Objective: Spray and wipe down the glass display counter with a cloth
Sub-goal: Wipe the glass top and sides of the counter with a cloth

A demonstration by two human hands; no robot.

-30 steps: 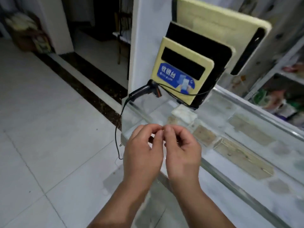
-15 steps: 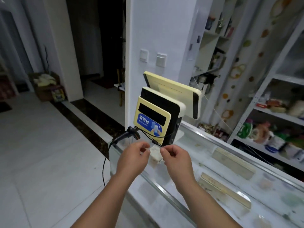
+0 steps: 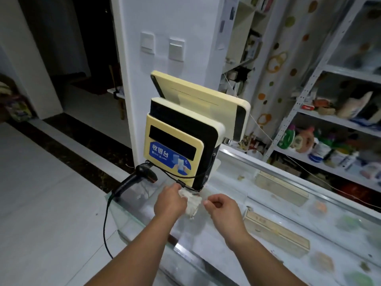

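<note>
Left hand (image 3: 170, 201) grips the bunched cloth (image 3: 193, 204) over the glass tabletop (image 3: 231, 186) at its left end, likely readying a wipe; right hand (image 3: 223, 206) curls just beside it, pinch unclear.

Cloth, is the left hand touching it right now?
Touching. The head view shows the left hand gripping the cloth, with its fingers curled over the cloth's left edge.

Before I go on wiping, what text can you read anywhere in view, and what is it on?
"收银台": large white characters on the blue sticker on the cream-yellow cashier display panel.
The small print beneath it: too small to read.
Labels on shelved packages: blurred.
</note>
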